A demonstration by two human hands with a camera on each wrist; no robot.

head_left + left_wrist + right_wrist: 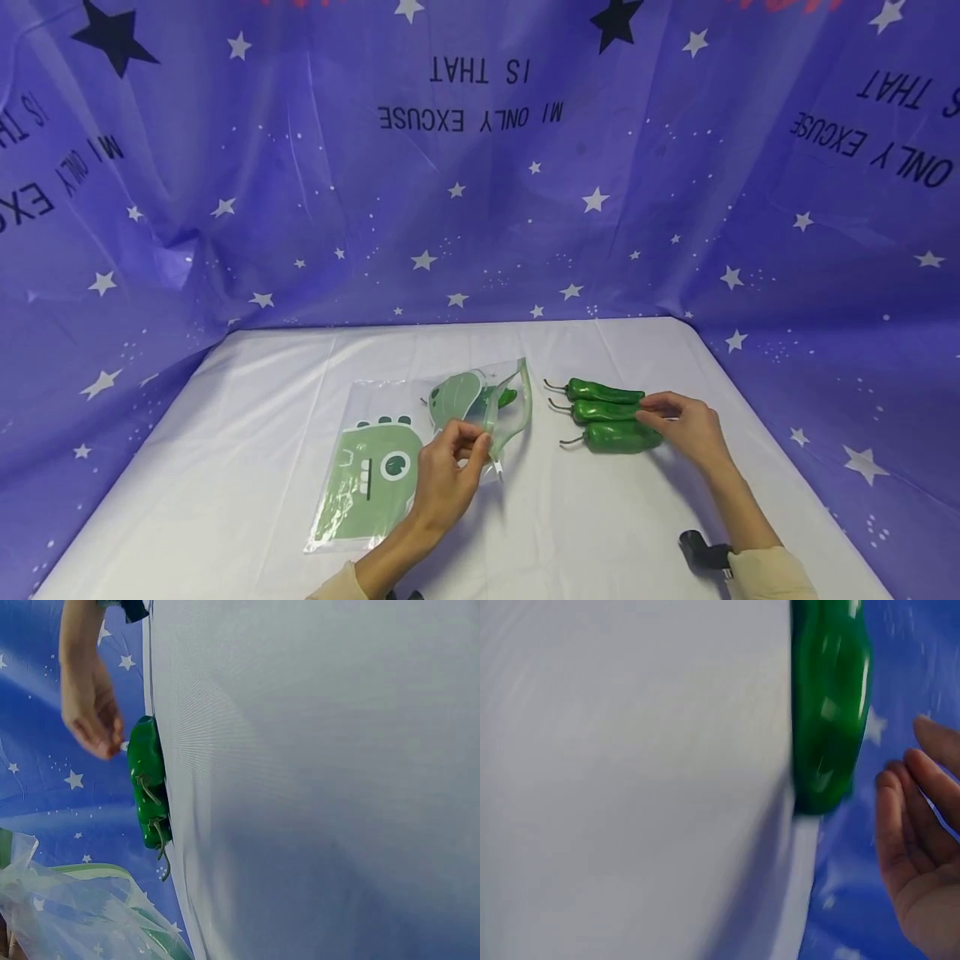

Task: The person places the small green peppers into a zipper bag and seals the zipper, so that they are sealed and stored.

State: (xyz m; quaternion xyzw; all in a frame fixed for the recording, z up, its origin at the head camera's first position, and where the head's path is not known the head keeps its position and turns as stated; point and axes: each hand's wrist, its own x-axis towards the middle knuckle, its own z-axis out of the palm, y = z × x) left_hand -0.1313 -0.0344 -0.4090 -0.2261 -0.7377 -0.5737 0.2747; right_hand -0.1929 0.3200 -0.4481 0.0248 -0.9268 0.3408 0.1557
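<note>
My left hand (450, 477) pinches the near edge of a clear zip bag (527, 408) with a green cartoon print, its mouth held apart toward the right. Inside that bag a green pepper (507, 397) shows partly; the print covers the rest. Three glossy green peppers lie side by side to the right, stems to the left: a far one (603, 392), a middle one (603, 412) and a near one (621, 437). Over their right ends hovers my right hand (692, 427). In the right wrist view its fingers (896, 817) are loosely bent, apart from the pepper (831, 712).
A second printed bag (367, 487) with a one-eyed green face lies flat at the left, partly behind my left forearm. White cloth (600, 533) covers the table. A purple star-printed curtain (480, 225) surrounds the back and sides.
</note>
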